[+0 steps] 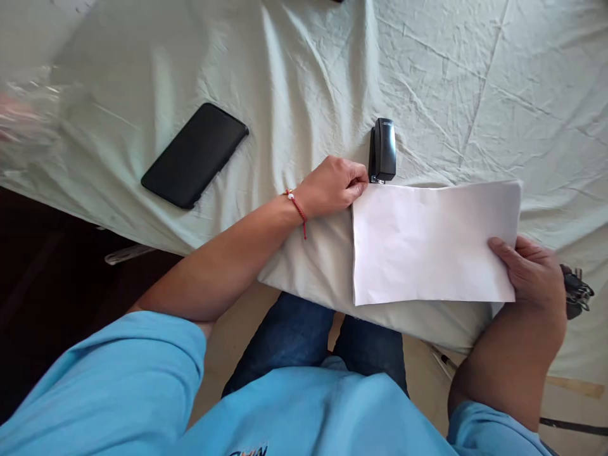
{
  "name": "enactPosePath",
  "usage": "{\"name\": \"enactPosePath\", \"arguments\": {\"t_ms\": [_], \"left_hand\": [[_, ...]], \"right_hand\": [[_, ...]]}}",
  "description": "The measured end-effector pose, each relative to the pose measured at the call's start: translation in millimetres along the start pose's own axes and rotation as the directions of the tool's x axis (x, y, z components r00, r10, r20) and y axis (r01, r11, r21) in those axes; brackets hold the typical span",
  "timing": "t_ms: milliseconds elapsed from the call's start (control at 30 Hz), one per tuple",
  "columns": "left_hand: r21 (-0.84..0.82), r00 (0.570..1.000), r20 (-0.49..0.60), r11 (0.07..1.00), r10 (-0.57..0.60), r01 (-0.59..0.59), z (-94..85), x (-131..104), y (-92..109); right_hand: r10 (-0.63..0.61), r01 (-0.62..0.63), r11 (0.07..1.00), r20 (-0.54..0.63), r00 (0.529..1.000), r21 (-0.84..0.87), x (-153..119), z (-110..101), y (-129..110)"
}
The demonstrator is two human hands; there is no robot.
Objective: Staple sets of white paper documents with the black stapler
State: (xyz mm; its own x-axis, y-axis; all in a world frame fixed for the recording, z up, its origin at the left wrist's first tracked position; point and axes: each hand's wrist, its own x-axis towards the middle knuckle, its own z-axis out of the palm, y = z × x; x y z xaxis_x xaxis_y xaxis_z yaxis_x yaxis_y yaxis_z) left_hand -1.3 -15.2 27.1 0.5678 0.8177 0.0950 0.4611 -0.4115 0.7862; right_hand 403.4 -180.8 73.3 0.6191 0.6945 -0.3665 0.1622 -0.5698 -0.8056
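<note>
White paper sheets (432, 244), looking like a thin stack, lie over the near part of the cloth-covered table. My left hand (335, 185) pinches their upper left corner, its fingers closed. My right hand (534, 266) grips the right edge, thumb on top and fingers behind. Just beyond the top edge, beside my left fingertips, stands a small black stapler (382, 150), its front end close to the paper. Whether the stapler touches the paper is hard to tell.
A black phone (195, 155) lies on the pale green tablecloth (294, 76) at the left. Clear plastic (33, 120) is at the far left. Dark keys or clips (577, 292) sit right of my right wrist. The table's near edge runs below the paper.
</note>
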Motion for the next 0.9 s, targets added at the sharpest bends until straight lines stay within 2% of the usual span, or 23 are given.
{"name": "enactPosePath", "arguments": {"t_ms": [133, 333, 500, 667, 900], "left_hand": [[-0.051, 0.995, -0.097, 0.998, -0.027, 0.022, 6.8, -0.4, -3.7], [-0.099, 0.982, -0.178, 0.994, -0.062, 0.045, 12.7, -1.1, -7.6], [-0.161, 0.972, -0.235, 0.987, -0.018, -0.021, 17.0, -3.6, -9.5], [-0.142, 0.973, -0.216, 0.984, 0.076, -0.109, 16.6, -4.0, -11.9], [-0.118, 0.976, -0.206, 0.988, 0.075, -0.1, 13.8, -4.3, -11.4]], "right_hand": [[-0.052, 0.055, 0.997, -0.063, 0.997, 0.059, 3.2, 0.1, 4.9], [-0.039, 0.046, 0.994, -0.072, 0.997, 0.101, 8.8, -4.1, 8.4], [-0.027, 0.036, 0.994, -0.089, 0.996, 0.102, 9.9, -2.3, 5.4], [-0.013, 0.024, 0.992, -0.083, 0.996, 0.125, 13.5, -4.3, 9.3], [-0.009, 0.022, 0.99, -0.089, 0.996, 0.142, 14.5, -6.8, 11.5]]}}
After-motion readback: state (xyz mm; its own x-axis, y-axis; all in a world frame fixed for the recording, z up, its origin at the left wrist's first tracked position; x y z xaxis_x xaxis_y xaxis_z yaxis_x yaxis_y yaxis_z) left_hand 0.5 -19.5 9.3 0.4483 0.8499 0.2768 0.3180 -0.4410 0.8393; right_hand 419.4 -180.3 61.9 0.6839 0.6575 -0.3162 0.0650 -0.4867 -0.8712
